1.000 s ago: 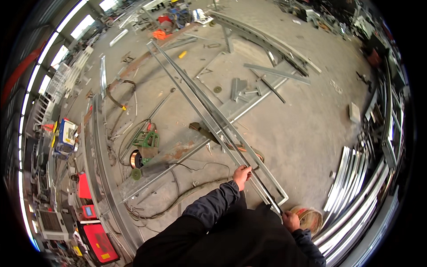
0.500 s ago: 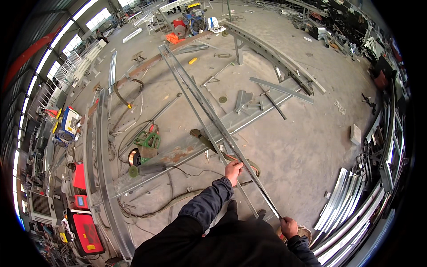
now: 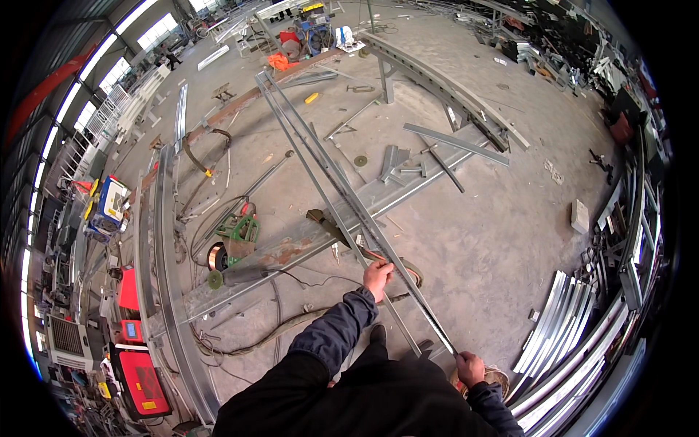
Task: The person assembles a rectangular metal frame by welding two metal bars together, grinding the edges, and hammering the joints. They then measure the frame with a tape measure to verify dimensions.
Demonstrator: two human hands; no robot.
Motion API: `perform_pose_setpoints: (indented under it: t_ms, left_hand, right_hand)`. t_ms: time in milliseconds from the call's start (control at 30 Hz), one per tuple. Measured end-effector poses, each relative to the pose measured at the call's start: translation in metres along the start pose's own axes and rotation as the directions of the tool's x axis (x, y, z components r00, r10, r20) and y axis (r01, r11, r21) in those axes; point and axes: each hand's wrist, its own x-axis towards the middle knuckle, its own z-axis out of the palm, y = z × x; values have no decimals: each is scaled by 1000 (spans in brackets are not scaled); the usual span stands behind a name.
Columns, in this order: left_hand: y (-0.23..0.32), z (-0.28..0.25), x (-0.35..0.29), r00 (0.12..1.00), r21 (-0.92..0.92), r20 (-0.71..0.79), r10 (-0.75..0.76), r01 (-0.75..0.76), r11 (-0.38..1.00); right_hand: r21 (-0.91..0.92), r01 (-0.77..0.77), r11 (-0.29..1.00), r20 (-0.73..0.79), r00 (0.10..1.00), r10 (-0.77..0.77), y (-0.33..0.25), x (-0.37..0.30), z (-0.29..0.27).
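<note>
A pair of long, narrow steel bars runs away from me, side by side, across a wide steel beam (image 3: 295,251). The right one is a steel channel (image 3: 397,264) with a dark inner groove. My right hand (image 3: 470,368) is closed around its near end, at the lower right. Farther up, my left hand (image 3: 378,281) is closed at the bars, its fingertips against the channel's left edge. The left steel bar (image 3: 318,180) passes beneath that hand. What lies inside the left palm is hidden. Short steel offcuts (image 3: 393,162) rest on the beam beyond.
A green tool carrier (image 3: 240,229) and a copper wire spool (image 3: 217,256) stand left of the bars. Cables (image 3: 298,320) trail over the floor. Red machines (image 3: 142,379) line the left side. Stacked metal strips (image 3: 550,320) lie at right, and a bucket (image 3: 497,380) sits by my right hand.
The view has shifted slightly, so the scene sits a little farther left. Both hands keep nearly the same places along the bars.
</note>
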Motion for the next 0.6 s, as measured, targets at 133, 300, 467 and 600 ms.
perform_pose_setpoints:
  t_ms: [133, 300, 467, 600]
  left_hand:
    - [4, 2, -1, 1000, 5, -4, 1, -1, 1000]
    - [2, -2, 5, 1000, 2, -26, 7, -7, 1000]
    - [0, -2, 8, 1000, 9, -16, 9, -9, 1000]
    - [-2, 2, 5, 1000, 12, 6, 6, -6, 1000]
  right_hand:
    - [14, -15, 1000, 1, 1000, 15, -1, 1, -2]
    - [23, -37, 999, -6, 999, 37, -8, 4, -4]
    - [20, -15, 1000, -3, 1000, 15, -7, 6, -6]
    - [14, -8, 1000, 3, 1000, 8, 2, 7, -4]
